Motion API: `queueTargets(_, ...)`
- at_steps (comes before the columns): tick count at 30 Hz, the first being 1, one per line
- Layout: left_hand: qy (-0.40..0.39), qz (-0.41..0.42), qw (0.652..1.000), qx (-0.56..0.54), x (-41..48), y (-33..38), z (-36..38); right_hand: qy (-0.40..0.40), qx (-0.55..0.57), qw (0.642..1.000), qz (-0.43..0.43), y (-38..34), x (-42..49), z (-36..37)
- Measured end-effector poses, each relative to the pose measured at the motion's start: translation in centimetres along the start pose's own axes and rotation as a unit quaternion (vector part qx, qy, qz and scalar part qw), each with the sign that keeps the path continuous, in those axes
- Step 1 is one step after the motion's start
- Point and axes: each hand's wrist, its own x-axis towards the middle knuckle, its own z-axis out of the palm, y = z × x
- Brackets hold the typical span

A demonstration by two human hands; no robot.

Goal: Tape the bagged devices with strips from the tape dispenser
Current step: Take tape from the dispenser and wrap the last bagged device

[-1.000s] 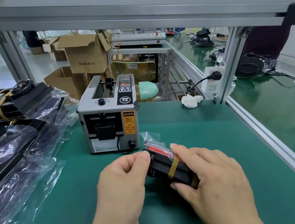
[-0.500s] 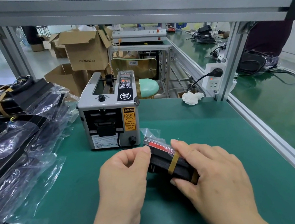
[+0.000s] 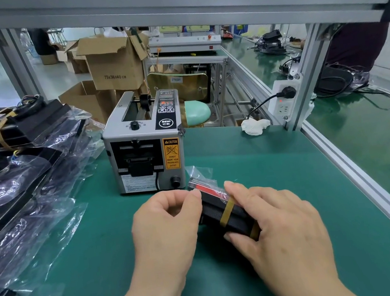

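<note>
Standing behind, dispenser point(image 3: 144, 155), tissue point(image 3: 255, 126) (crumpled), bags point(image 3: 22, 209) left

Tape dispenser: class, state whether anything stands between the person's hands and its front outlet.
Nothing visible does. The left hand and right hand hold the bagged device just before the tape dispenser; only bare green mat lies between.

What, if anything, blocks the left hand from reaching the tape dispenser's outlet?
Probably yes, reachable: only green mat lies between the left hand and the outlet of the tape dispenser. It pinches the bagged device, so must release first.
</note>
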Motion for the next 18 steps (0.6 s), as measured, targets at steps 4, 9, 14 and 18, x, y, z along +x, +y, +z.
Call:
queueTargets(4,0.014,-0.013,1.000,-0.009,0.2,-0.4,0.0,0.001,0.007,1.000,0.000,-0.1,0.0,0.0)
queueTargets(9,-0.025,-0.114,0.985,-0.126,1.1,-1.1,-0.5,0.010,0.010,1.000,-0.001,0.0,0.0,0.0)
queueTargets(14,-0.170,-0.030,0.982,-0.081,2.0,-1.3,-0.9,0.004,0.022,1.000,-0.008,0.3,0.0,0.0)
queueTargets(18,-0.259,0.008,0.965,-0.027,3.0,-1.5,-0.8,-0.004,0.035,0.998,-0.048,1.0,0.2,-0.5)
